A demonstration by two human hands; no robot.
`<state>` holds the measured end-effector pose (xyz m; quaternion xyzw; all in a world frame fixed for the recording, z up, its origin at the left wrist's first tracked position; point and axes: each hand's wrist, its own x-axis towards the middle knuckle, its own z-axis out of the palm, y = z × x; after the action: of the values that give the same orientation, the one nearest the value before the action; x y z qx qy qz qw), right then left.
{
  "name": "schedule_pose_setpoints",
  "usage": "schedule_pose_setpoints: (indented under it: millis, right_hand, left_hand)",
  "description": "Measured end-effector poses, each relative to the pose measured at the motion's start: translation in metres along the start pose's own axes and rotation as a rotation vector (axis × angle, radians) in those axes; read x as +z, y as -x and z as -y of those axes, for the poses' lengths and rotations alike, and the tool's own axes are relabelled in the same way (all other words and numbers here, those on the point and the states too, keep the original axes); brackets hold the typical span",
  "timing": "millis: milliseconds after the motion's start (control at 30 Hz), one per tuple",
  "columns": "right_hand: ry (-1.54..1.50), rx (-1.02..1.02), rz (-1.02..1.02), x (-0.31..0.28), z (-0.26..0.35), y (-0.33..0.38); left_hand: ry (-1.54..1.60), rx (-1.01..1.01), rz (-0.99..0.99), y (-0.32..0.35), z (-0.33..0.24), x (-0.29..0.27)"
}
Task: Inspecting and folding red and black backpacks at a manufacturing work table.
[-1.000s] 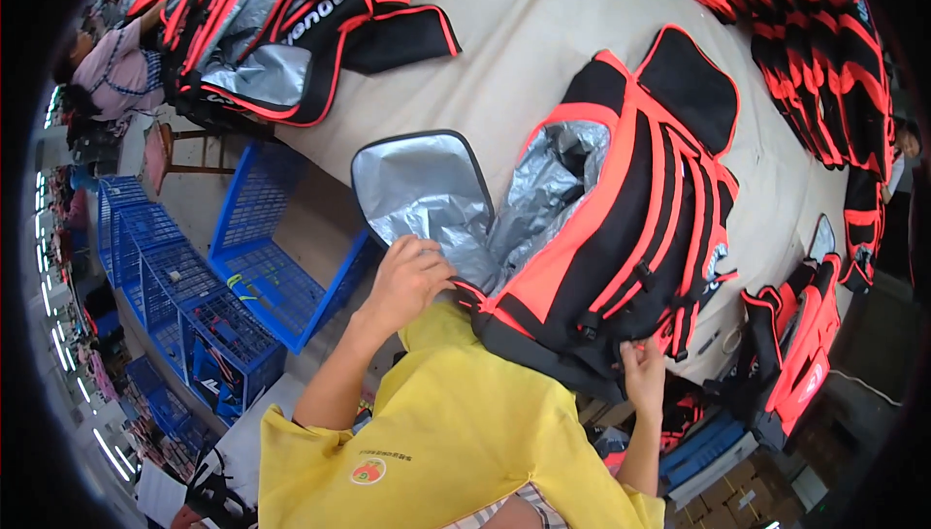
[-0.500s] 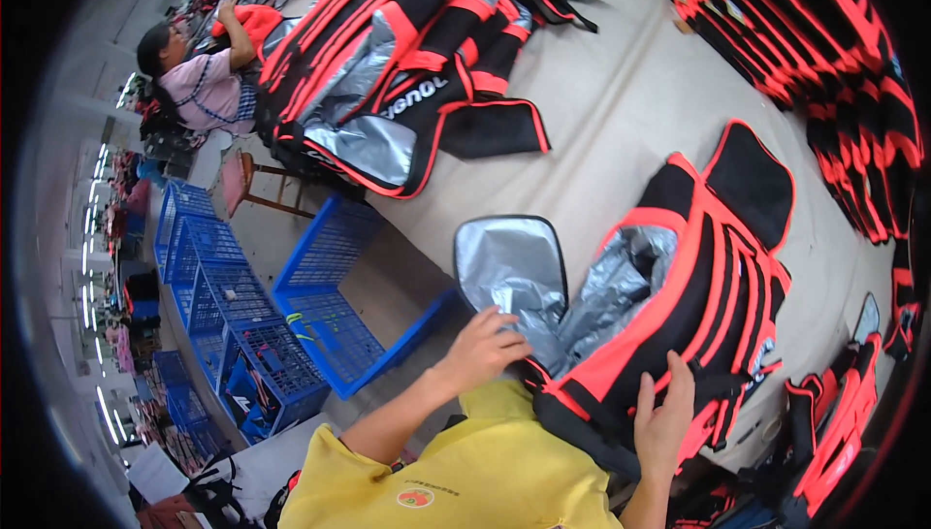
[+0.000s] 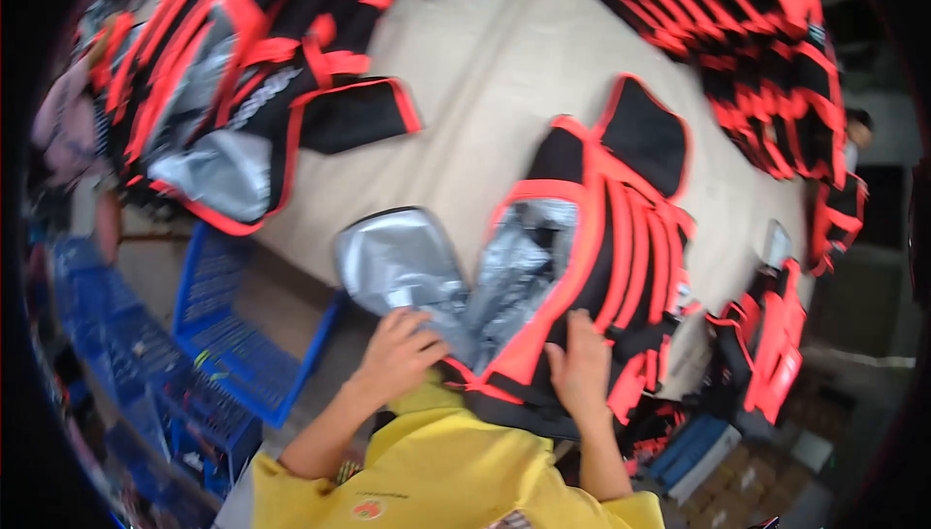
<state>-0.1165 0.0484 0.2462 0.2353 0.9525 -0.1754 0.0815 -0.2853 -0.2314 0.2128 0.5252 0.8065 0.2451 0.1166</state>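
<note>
A black bag with coral-red trim [image 3: 628, 248] lies in front of me on a pale cloth-covered table, its silver lining [image 3: 524, 257] showing through the gaping mouth. Its silver-lined flap [image 3: 398, 262] is folded out to the left. My left hand [image 3: 400, 352] rests at the near edge of this flap with bent, slightly spread fingers; its thumb is hidden. On the bag's black near side lies my right hand [image 3: 582, 362], fingers stretched and thumb apart. A black panel with red edging [image 3: 645, 136] extends from the bag's far end.
More black-and-red bags [image 3: 208, 73] are heaped at the far left, with a stack of them [image 3: 718, 15] at the far right. Blue plastic crates [image 3: 238, 335] stand left of the table. Another person [image 3: 66, 122] is at the left edge. Cartons [image 3: 747, 480] sit at lower right.
The view has swung to the right, so the scene sits further left and is blurred. Both hands remain at the bag, the right one lying flatter against its side.
</note>
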Motion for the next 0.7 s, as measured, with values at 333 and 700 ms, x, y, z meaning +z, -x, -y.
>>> schedule_pose_setpoints:
  millis: [333,700]
  right_hand:
    - [0.075,0.138,-0.333,-0.037,-0.034,-0.013]
    - [0.004,0.379,-0.134,0.070,-0.088,-0.001]
  left_hand:
    - [0.097,0.115,0.168,-0.039,0.004,-0.019]
    - [0.212,-0.017,-0.287,-0.222,-0.047,-0.002]
